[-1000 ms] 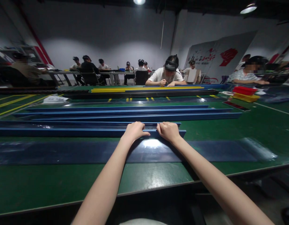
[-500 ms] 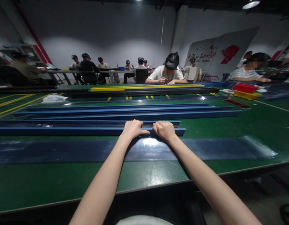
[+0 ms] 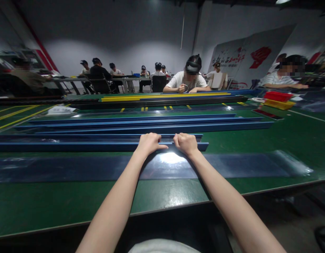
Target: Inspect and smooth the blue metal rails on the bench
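A long blue channel strip [image 3: 80, 147] lies across the table in front of me, its right end a little beyond my right hand. My left hand [image 3: 150, 143] is closed over its far side, with the thumb stretched along the near wall. Close by on the right, my right hand [image 3: 186, 143] is curled into a fist over the same strip; its fingertips are hidden. Nearer to me, a long flat clear plastic sleeve [image 3: 86, 168] lies under my forearms.
More blue strips [image 3: 152, 124] lie just behind. Farther back are yellow strips [image 3: 125, 99], black strips, a phone-like flat object [image 3: 267, 114], and red [image 3: 278, 96] and yellow bins [image 3: 279, 104]. A co-worker [image 3: 187, 79] sits across the green table [image 3: 167, 198].
My right hand has shifted very slightly and turned a little on the blue strip. My left hand stays in place. The view has tilted slightly.
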